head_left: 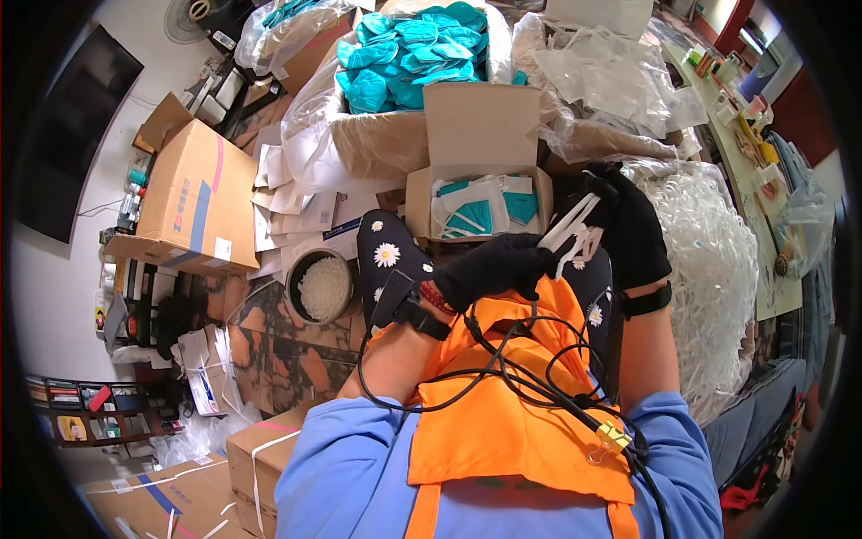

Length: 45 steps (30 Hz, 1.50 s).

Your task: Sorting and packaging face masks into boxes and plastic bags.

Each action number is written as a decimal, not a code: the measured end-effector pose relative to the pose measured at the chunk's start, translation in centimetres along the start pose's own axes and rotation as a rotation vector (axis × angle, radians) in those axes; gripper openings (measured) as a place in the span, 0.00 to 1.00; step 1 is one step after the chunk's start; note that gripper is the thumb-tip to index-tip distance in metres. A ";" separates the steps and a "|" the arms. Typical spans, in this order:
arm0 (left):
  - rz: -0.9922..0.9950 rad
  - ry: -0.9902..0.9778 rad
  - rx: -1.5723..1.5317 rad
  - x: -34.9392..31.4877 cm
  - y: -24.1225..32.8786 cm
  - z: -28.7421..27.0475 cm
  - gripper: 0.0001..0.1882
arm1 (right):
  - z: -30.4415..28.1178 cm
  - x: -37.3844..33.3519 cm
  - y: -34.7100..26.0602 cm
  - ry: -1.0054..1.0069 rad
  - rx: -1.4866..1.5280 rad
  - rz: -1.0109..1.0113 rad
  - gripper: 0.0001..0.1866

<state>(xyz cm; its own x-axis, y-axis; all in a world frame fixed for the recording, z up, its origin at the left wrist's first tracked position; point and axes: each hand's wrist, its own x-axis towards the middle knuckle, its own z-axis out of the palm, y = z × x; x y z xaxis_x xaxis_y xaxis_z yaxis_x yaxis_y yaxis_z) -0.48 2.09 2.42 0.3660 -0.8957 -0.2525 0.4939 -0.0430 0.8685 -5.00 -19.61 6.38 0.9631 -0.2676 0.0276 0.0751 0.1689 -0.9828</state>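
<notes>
In front of my lap, a bunch of white elastic straps (575, 235) stretches between my two black-gloved hands. My left hand (499, 271) is closed on its lower end, and my right hand (636, 226) grips the upper end, its fingers bent round the loops. Just ahead of them stands an open cardboard box (483, 126) with its lid raised. Inside lie teal folded face masks (469, 218) in clear bags. To the right of my right hand is a big heap of similar white straps (696, 269) in a clear plastic liner.
Beyond the small box, a lined carton (377, 148) is heaped with teal masks (417, 54). Another carton holds clear plastic bags (611, 76). A round bowl (321, 286) of small white pieces, flat white cartons (296, 207) and a large brown carton (193, 193) stand left. Black cables (489, 359) cross my orange apron.
</notes>
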 end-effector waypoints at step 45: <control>0.531 0.002 0.692 2.1 -4.7 2.6 0.11 | -0.8 -0.4 1.4 0.162 0.338 0.060 0.19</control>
<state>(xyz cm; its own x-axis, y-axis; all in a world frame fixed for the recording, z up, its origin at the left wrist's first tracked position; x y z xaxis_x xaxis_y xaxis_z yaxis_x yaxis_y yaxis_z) -4.06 -0.72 -1.07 0.4132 -0.8730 0.2590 -0.3325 0.1201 0.9354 -5.44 -20.03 4.86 0.9171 -0.3897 -0.0836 0.1273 0.4852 -0.8651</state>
